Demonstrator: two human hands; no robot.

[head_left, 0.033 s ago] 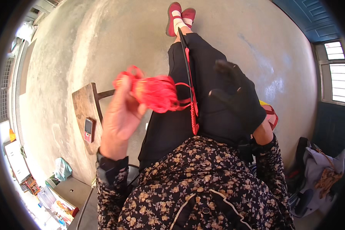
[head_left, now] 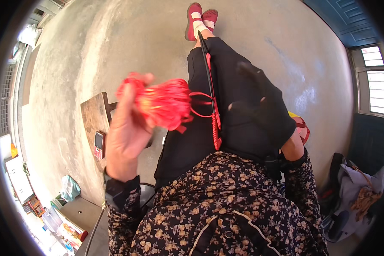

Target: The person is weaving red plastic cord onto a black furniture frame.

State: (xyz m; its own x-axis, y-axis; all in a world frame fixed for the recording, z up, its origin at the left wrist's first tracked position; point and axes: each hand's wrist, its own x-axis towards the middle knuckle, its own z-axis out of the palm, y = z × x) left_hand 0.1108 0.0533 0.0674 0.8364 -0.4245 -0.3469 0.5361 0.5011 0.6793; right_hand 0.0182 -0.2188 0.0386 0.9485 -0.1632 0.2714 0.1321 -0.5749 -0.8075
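Note:
My left hand point(head_left: 129, 132) grips a bundle of shiny red cord point(head_left: 166, 102) above the left side of my lap, fingers wrapped round one end. From the bundle, a loose red strand point(head_left: 200, 94) loops across to a long, thin black strip point(head_left: 209, 72) lying lengthwise between my legs. Red braided cord point(head_left: 215, 130) covers the strip's near end. My right hand point(head_left: 264, 106), in a dark glove with bare fingertips, is over my right thigh. Its fingers are apart, slightly blurred, and nothing shows in them.
At my left stands a small wooden stool or bench point(head_left: 97, 115) with a red keypad phone point(head_left: 99, 145) on it. A grey bag point(head_left: 356, 192) rests at the right, below a window point(head_left: 377, 81). Grey concrete floor point(head_left: 136, 38) spreads ahead of my feet.
My left hand and the red bundle have shifted left and turned a little, widening the strand's gap to the strip. My right fingers have moved slightly; the strip looks unchanged.

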